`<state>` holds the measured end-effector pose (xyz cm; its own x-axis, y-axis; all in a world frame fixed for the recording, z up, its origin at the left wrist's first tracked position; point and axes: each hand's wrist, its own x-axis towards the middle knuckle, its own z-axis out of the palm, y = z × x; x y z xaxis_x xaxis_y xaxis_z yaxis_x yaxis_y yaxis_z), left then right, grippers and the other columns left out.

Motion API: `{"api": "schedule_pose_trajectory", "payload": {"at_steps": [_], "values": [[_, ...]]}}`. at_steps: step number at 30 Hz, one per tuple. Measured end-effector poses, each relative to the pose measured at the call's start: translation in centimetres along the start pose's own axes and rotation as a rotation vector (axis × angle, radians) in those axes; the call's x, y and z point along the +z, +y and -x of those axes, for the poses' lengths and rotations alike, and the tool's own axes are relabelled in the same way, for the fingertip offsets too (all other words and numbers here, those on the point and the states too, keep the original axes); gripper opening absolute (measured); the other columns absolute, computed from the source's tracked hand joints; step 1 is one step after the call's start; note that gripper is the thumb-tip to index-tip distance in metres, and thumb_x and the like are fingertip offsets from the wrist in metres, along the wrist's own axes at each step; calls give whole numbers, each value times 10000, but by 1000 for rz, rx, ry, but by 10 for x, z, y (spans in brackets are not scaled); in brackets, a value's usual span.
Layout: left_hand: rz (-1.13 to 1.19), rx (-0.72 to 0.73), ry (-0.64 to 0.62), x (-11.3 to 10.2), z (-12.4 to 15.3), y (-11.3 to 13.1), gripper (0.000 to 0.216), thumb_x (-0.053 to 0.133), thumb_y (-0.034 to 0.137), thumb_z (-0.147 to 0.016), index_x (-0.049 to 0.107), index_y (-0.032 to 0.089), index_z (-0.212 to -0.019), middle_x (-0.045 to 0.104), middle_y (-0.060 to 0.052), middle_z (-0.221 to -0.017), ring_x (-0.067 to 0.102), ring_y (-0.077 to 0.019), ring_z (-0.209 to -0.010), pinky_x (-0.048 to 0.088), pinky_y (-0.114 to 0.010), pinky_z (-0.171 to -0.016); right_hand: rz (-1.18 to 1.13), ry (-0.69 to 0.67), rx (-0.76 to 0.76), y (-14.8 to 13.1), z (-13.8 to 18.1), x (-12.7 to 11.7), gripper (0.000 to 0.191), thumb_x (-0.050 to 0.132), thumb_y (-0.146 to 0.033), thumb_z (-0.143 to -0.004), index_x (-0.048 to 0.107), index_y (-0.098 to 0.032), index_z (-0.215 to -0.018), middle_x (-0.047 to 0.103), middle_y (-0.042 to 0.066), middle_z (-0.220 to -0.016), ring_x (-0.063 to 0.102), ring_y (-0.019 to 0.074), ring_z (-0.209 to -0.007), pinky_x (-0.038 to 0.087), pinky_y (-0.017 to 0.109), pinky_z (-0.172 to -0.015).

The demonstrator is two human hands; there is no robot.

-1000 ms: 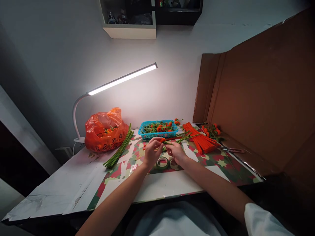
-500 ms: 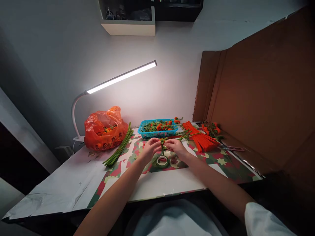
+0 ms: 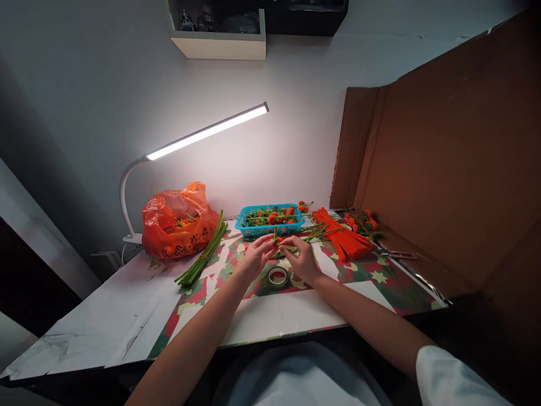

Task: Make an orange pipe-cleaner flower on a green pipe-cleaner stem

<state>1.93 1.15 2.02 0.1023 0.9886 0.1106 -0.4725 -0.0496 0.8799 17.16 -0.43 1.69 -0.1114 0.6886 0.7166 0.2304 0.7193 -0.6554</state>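
My left hand (image 3: 254, 258) and my right hand (image 3: 301, 259) meet over the middle of the table, both pinched on a small orange flower (image 3: 278, 241) with green stem pieces. Its short green tip sticks up between my fingertips. Just below my hands a roll of green tape (image 3: 278, 277) lies flat on the patterned paper. A blue basket (image 3: 271, 219) holding several orange flowers on green stems sits right behind my hands.
An orange plastic bag (image 3: 176, 226) stands at the back left beside a bundle of green stems (image 3: 204, 252). Orange pipe cleaners (image 3: 344, 239) and loose flowers (image 3: 362, 220) lie at the right. Scissors (image 3: 394, 254) rest by a brown cardboard wall (image 3: 448, 169). A desk lamp (image 3: 203, 134) arches overhead.
My hands have kept turning the flower piece between them. The green stem that hung down half a second ago now points up, and my right hand has dropped slightly.
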Motion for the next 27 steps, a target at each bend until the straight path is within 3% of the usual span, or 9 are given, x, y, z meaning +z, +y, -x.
{"api": "schedule_pose_trajectory", "payload": {"at_steps": [4, 7, 15, 22, 27], "values": [[-16, 2, -3, 1, 1, 2, 305, 811, 224, -560, 677, 179, -830, 703, -26, -805, 664, -161, -787, 524, -279, -792, -177, 55, 209, 9, -5, 2, 209, 574, -402, -802, 612, -197, -782, 626, 16, -701, 582, 171, -669, 450, 272, -623], [-47, 20, 2, 3, 3, 2, 327, 830, 245, -521, 699, 153, -806, 706, -37, -779, 664, -163, -750, 527, -276, -745, -270, 64, 282, 13, -7, 3, 245, 585, -435, -783, 610, -192, -763, 602, 7, -650, 559, 157, -611, 439, 262, -577], [-185, 52, -23, 1, 5, -2, 461, 823, 350, -566, 700, 170, -972, 728, -62, -830, 676, -194, -757, 523, -352, -772, -156, -27, 159, 0, -6, -4, 200, 612, -385, -783, 668, -196, -746, 666, 37, -753, 598, 184, -717, 453, 282, -629], [-193, 48, 11, 8, 10, 3, 389, 821, 363, -558, 718, 148, -865, 709, -48, -766, 650, -164, -677, 543, -333, -704, -139, -61, 112, -3, -6, -6, 171, 615, -343, -780, 669, -198, -709, 653, 30, -703, 594, 182, -703, 439, 286, -638], [-206, 102, 5, 9, 10, 4, 350, 822, 379, -546, 702, 146, -779, 700, -36, -711, 656, -164, -650, 551, -317, -677, -303, -14, 262, 5, -9, -3, 210, 621, -395, -754, 638, -192, -702, 609, 2, -636, 556, 152, -617, 428, 265, -586]]}}
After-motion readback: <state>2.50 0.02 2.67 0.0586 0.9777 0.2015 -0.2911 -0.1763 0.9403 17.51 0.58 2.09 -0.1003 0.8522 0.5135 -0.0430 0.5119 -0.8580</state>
